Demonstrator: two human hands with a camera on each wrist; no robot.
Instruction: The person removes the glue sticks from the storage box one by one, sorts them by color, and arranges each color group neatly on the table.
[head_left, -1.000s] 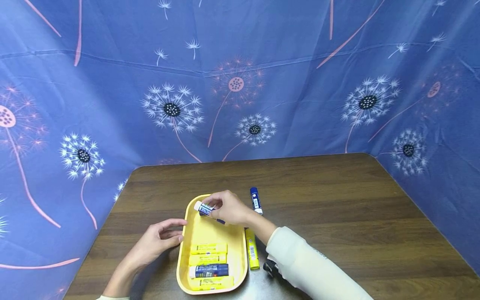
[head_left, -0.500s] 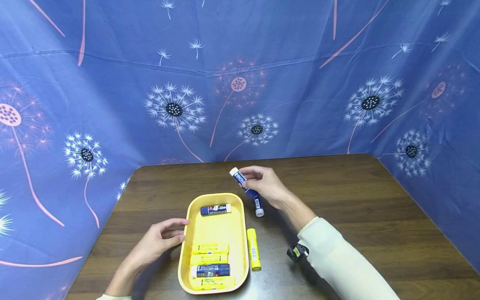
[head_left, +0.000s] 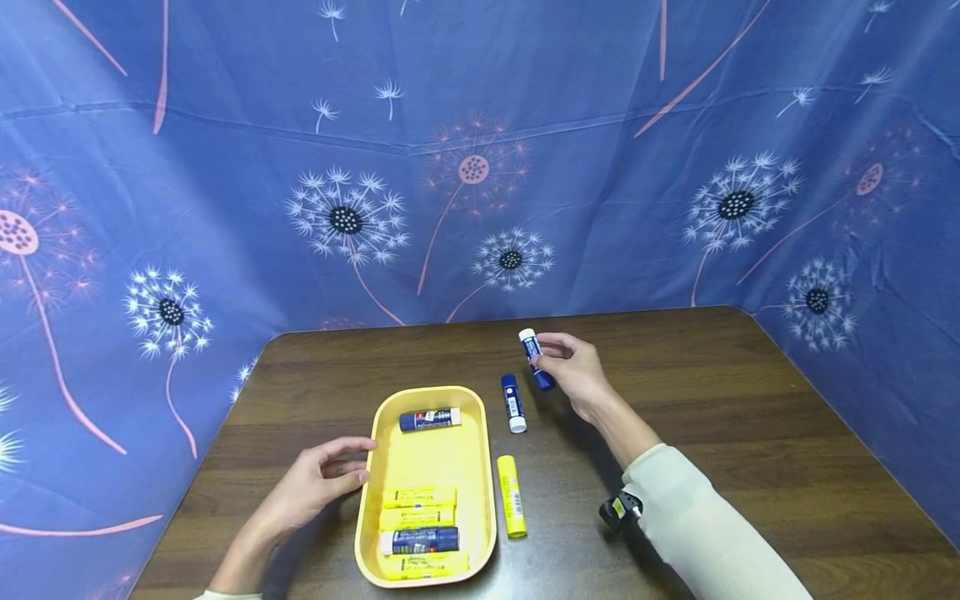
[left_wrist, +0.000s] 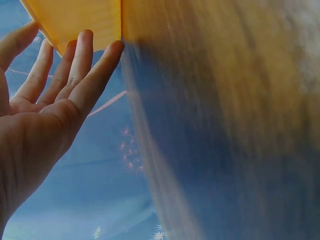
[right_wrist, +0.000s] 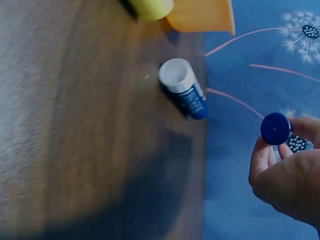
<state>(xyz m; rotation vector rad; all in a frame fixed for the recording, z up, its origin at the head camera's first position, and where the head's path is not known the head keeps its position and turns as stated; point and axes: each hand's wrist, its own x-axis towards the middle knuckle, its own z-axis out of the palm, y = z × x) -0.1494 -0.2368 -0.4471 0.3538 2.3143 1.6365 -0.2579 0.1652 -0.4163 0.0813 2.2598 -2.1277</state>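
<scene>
Steadying the yellow tray (head_left: 367,508) comes first: the left hand (head_left: 318,483) rests at its left rim with fingers relaxed and straight, gripping nothing, and should stay there so the tray does not slide. Inside lie yellow and blue glue sticks (head_left: 417,525), with one blue stick (head_left: 430,419) at the far end. Beside the tray lie a yellow stick (head_left: 512,496) and another blue one (head_left: 513,402). Farther off, the right hand (head_left: 577,375) pinches a blue glue stick (head_left: 536,359) above the table (head_left: 750,433); a firm, level grip seems best.
</scene>
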